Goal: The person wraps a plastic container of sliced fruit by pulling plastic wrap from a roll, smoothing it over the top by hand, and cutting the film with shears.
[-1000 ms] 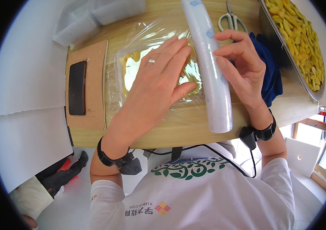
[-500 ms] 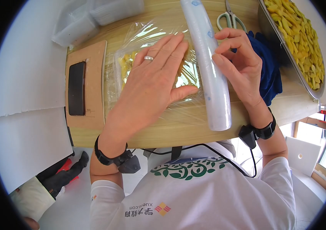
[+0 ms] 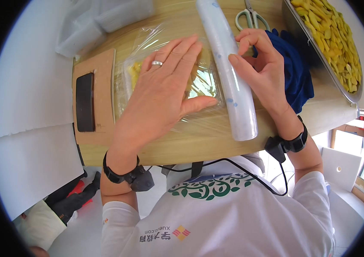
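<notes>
My left hand (image 3: 165,81), with a ring on one finger, lies flat with its thumb spread on a clear tray of yellow pieces (image 3: 135,73) covered by plastic film (image 3: 203,83). Right of the tray a long roll of clear film (image 3: 229,77) lies slanted on the table. My right hand (image 3: 261,64) is at the roll's right side, its fingers curled and the thumb tip at the roll's edge. A gap shows between thumb and forefinger, with nothing visible in it.
Scissors (image 3: 252,19) and a dark blue cloth (image 3: 291,64) lie right of the roll. A metal tray (image 3: 314,55) of yellow pieces stands far right. Plastic containers (image 3: 79,34) are at the upper left, a phone (image 3: 85,102) on a brown board (image 3: 105,85) below. Another person (image 3: 40,225) is at lower left.
The roll and both hands appear slightly further left, as do the scissors and cloth. My right hand's fingers stay curled, and the markings on the roll have shifted.
</notes>
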`<action>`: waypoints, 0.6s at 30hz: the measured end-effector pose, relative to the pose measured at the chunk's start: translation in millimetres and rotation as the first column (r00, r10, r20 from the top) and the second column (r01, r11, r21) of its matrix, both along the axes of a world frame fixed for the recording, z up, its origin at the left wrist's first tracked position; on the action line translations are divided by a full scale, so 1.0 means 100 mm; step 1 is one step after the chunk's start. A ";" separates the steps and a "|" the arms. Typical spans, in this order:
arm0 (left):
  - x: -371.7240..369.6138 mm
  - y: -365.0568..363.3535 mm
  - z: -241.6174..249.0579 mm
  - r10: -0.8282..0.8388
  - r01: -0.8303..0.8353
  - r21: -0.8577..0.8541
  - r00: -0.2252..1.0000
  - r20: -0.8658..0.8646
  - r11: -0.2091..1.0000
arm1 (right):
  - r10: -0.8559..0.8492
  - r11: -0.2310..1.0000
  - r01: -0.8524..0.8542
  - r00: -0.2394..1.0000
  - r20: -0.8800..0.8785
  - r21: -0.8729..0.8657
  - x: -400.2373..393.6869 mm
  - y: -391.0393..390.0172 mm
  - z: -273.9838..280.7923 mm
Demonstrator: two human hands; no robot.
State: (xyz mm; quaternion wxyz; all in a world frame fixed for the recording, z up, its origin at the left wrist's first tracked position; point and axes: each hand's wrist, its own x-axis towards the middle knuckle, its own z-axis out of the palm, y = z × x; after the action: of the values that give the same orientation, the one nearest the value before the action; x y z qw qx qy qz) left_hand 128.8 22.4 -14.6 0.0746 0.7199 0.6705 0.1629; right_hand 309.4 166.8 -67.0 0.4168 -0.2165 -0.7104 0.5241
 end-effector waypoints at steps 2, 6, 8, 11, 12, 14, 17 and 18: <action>0.02 0.01 0.04 -0.003 0.003 -0.011 1.000 -0.009 1.000 | -0.012 1.000 0.012 1.000 -0.005 -0.013 -0.01 0.00 -0.01; 0.10 0.04 0.01 -0.025 0.024 0.022 1.000 0.002 0.999 | -0.029 1.000 0.029 1.000 -0.001 -0.002 -0.01 0.00 -0.02; 0.15 0.06 -0.03 -0.038 0.038 0.040 0.999 0.000 0.998 | -0.039 0.999 0.039 0.999 0.008 -0.008 -0.01 0.00 -0.02; 0.19 0.05 -0.07 -0.020 0.021 0.056 1.000 -0.024 0.998 | -0.041 0.999 0.041 0.999 0.024 -0.004 0.00 0.00 -0.01; 0.20 0.05 -0.07 -0.010 0.013 0.063 0.999 -0.034 0.998 | -0.047 0.999 0.047 0.999 0.023 -0.007 0.00 0.01 -0.02; 0.21 0.05 -0.07 -0.010 0.013 0.066 0.999 -0.046 0.998 | -0.051 0.999 0.051 0.998 0.025 0.008 0.00 0.02 -0.04; 0.21 0.06 -0.08 0.001 0.001 0.046 0.999 -0.046 0.999 | -0.060 0.998 0.062 0.997 0.041 -0.029 0.01 0.01 -0.02; 0.21 0.06 -0.08 0.001 0.001 0.046 0.999 -0.047 0.999 | -0.069 0.997 0.070 0.997 0.038 -0.033 0.02 0.00 0.00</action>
State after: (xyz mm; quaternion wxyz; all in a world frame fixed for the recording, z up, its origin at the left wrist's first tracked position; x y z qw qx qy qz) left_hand 149.4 28.0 -22.9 0.0421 0.7252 0.6681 0.1612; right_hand 311.3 167.2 -67.1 0.4176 -0.2577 -0.7012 0.5173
